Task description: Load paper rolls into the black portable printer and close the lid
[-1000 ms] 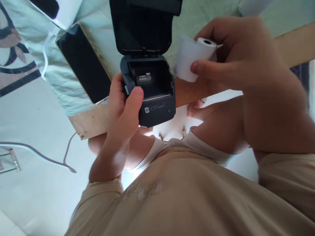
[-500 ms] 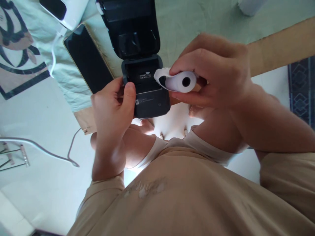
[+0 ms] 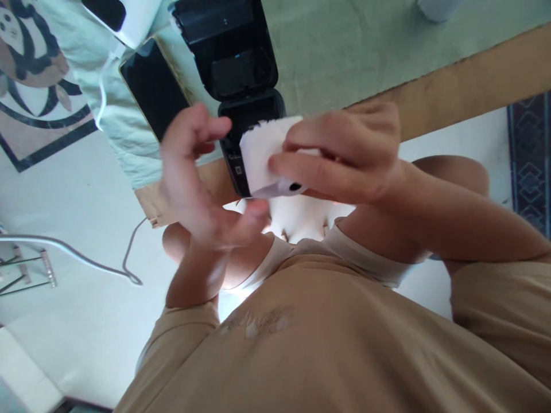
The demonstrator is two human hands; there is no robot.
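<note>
My right hand [image 3: 340, 155] grips a small roll of white paper [image 3: 267, 152], whose loose, jagged-edged flap points left. The roll is over a small black label printer [image 3: 236, 178] and hides much of it. The printer's lid [image 3: 241, 63] is swung up and back, and its body rests at the table's near edge. Just left of the printer, my left hand [image 3: 200, 178] is open, thumb and fingers apart with nothing between them. It is somewhat smeared by motion and does not appear to grip the printer.
A dark-screened phone [image 3: 155, 86] lies left of the printer on the pale green cloth [image 3: 336, 51]. Behind it are a white device [image 3: 142, 23] and its white cable [image 3: 102, 94]. The table's bare wooden edge [image 3: 465, 80] runs to the right. A patterned mat [image 3: 529, 166] is at far right.
My left hand has let go of the printer and opened beside it. My right hand has moved left and turned the paper roll, so its flap now faces up over the printer.
</note>
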